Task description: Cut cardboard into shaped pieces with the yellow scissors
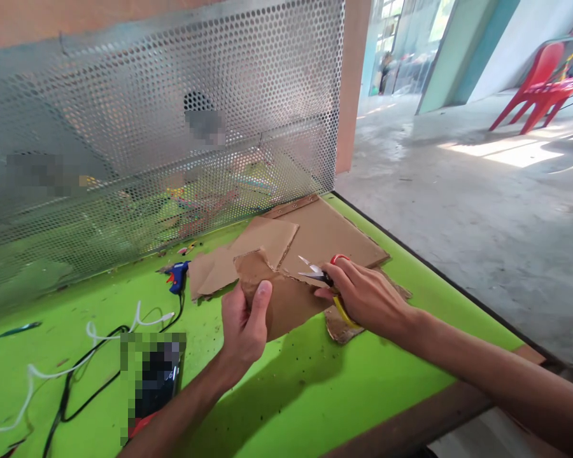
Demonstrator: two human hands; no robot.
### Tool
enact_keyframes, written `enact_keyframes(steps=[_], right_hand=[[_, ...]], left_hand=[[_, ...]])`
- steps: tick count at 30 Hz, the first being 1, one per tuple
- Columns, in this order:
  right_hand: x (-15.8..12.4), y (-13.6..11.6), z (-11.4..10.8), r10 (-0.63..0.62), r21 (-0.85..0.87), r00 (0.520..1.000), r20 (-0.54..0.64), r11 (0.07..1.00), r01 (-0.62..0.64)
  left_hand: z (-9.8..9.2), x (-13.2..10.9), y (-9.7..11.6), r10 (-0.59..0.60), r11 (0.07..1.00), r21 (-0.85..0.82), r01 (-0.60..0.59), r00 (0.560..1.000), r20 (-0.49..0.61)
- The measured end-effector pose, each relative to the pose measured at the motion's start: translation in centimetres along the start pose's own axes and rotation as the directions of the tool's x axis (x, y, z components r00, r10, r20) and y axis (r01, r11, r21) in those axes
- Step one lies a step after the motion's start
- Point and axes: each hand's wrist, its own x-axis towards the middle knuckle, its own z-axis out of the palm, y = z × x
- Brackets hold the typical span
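Gripped between the thumb and fingers of my left hand (248,324) is a torn-edged piece of brown cardboard (289,305), raised above the green table. My right hand (367,296) is closed around scissors (319,275) with a red and a yellow handle loop. Their blades are apart and point left, by the upper edge of the held cardboard. Behind lie more cardboard sheets (334,232), overlapping one another. A small cardboard scrap (341,326) rests on the table below the scissors.
A blue glue gun (176,277) lies left of the cardboard, near a white cable (90,336) and a black cord (67,388). A phone-like device (157,375) is beside my left forearm. A perforated metal screen (172,127) borders the green table (286,394). Red chairs (539,89) stand beyond.
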Motion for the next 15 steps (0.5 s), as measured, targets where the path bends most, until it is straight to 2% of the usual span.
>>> enact_keyframes(steps=[4, 9, 15], right_hand=[[-0.1, -0.7, -0.1, -0.020, 0.014, 0.999, 0.042, 1.000, 0.019], [-0.5, -1.5, 0.0, -0.017, -0.008, 0.999, 0.051, 1.000, 0.018], [-0.5, -1.6, 0.1, -0.070, -0.035, 0.995, 0.064, 0.997, 0.073]], left_hand=[[0.0, -0.1, 0.1, 0.012, 0.999, 0.039, -0.012, 1.000, 0.008], [0.2, -0.4, 0.5, 0.032, 0.999, 0.032, -0.035, 0.997, 0.071], [0.4, -0.7, 0.5, -0.018, 1.000, -0.003, 0.018, 0.996, 0.087]])
